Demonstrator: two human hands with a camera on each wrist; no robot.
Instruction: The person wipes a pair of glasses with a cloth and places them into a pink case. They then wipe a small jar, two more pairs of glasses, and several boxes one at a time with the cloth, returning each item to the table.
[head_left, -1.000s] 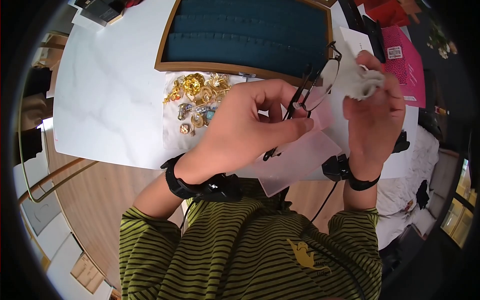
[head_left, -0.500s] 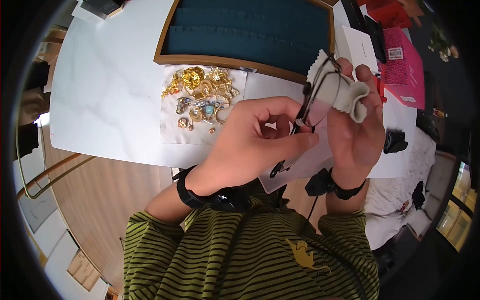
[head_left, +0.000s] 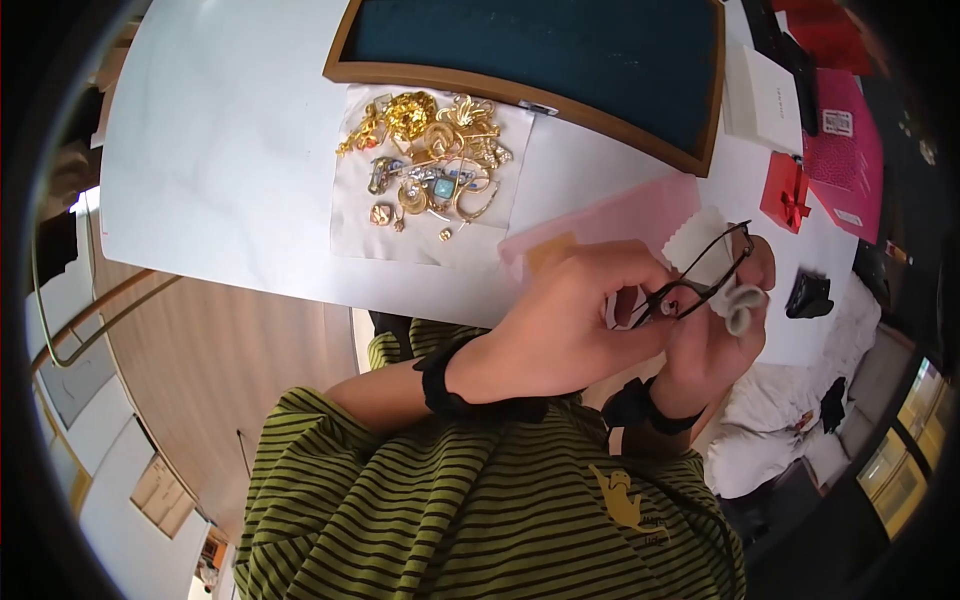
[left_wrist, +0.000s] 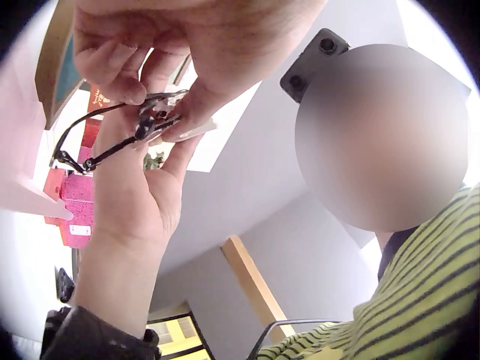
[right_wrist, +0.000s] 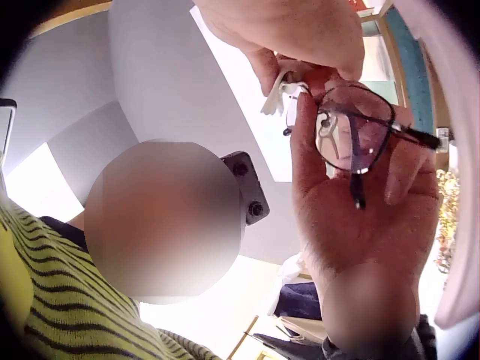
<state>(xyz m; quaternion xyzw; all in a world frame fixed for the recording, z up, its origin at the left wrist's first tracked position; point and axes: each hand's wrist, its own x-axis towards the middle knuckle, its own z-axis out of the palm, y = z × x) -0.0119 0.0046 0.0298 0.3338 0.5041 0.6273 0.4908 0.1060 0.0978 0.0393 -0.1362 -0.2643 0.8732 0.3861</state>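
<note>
My left hand (head_left: 570, 325) pinches a pair of black-framed glasses (head_left: 716, 289) between thumb and fingers near the bridge. In the right wrist view, one clear lens (right_wrist: 356, 127) faces the camera, its folded temple behind it. A pale grey cleaning cloth (head_left: 700, 240) with a zigzag edge lies against the far lens. My right hand (head_left: 700, 355) holds that cloth at the lens, fingers bent behind it and partly hidden by the left hand. From the left wrist view, the right hand (left_wrist: 135, 202) reaches up to the glasses from below.
Gold jewellery (head_left: 410, 115) and stone pieces lie on a white cloth (head_left: 380, 245) at the left. Behind stands a wooden tray (head_left: 500, 93) with dark teal lining. A pink translucent sheet (head_left: 640, 205), red gift box (head_left: 785, 190), white box (head_left: 760, 100) and pink box (head_left: 845, 175) are around.
Both hands have moved right and closer to the body with the glasses. The right hand has brought the cloth from beside the glasses onto the lens. The head view has shifted.
</note>
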